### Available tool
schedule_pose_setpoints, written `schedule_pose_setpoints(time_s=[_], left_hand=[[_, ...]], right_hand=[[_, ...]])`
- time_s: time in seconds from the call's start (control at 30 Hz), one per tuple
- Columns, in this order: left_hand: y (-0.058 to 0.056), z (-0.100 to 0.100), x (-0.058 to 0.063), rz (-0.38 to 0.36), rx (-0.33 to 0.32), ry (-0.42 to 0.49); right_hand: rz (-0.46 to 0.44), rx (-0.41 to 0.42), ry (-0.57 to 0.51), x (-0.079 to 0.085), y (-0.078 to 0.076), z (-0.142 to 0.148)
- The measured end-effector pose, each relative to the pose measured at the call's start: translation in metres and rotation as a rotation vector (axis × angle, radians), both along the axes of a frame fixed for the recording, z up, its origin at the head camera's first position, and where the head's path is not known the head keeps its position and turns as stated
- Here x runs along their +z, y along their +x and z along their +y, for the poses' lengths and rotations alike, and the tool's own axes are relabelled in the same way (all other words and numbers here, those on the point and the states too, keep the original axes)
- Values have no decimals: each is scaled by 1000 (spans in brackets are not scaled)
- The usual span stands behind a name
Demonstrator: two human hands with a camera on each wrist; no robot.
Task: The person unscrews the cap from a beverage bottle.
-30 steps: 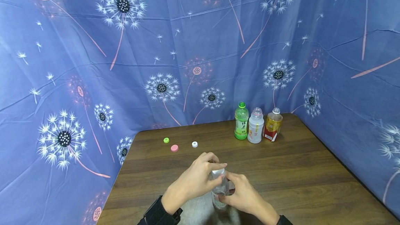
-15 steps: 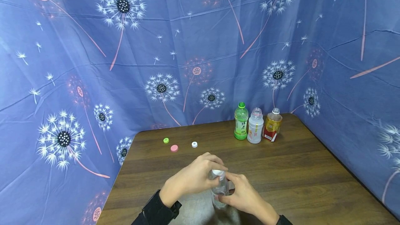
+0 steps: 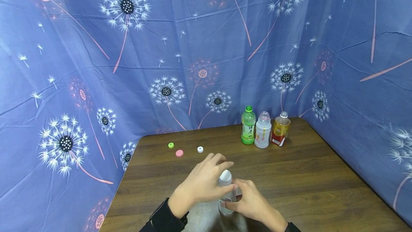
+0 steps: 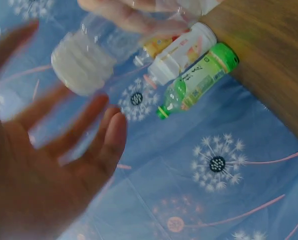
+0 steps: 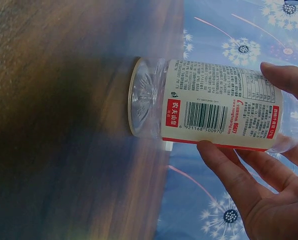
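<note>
A clear plastic bottle (image 5: 219, 102) with a white and red label stands upright on the table, a white cap (image 3: 225, 175) on its top. My right hand (image 3: 251, 200) grips the bottle's body, thumb on one side and fingers on the other. Around the cap, my left hand (image 3: 204, 183) is spread with its fingers apart. In the left wrist view a gap shows between most of those fingers and the cap; whether any fingertip touches it I cannot tell.
At the back right stand a green bottle (image 3: 248, 126), a white bottle (image 3: 263, 131) and a yellow-red bottle (image 3: 281, 130), all uncapped. A green cap (image 3: 171, 145), a pink cap (image 3: 179, 153) and a white bottle cap (image 3: 200, 149) lie on the wooden table (image 3: 309, 174) at the back left.
My left hand has gone from fingers closed about the cap to spread fingers, lifted slightly, so more of the cap shows. My right hand and the bottle have stayed put.
</note>
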State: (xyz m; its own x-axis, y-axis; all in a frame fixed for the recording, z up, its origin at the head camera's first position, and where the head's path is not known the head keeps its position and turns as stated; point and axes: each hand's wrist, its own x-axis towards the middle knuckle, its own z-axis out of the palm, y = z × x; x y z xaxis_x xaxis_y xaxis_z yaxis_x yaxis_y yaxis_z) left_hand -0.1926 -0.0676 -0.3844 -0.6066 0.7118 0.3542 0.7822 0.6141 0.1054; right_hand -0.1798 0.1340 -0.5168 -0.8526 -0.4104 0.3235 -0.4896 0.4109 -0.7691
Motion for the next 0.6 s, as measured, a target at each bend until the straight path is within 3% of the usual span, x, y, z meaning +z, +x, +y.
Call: schedule_pose_setpoints(time_s=[0.1,0.23,0.37,0.6], left_hand=[[1,6,-4,99,74,23],[1,8,-6,116,73,51],[0,6,-4,25,18,74],[-8,-3,0,-209,-97,119]], right_hand=[[-12,-6,-9,0,1,0],[-25,-7,-23,1,2,-1],[-14,-5,-31,1,1,-2],[10,-2,-33,1,-1,-2]])
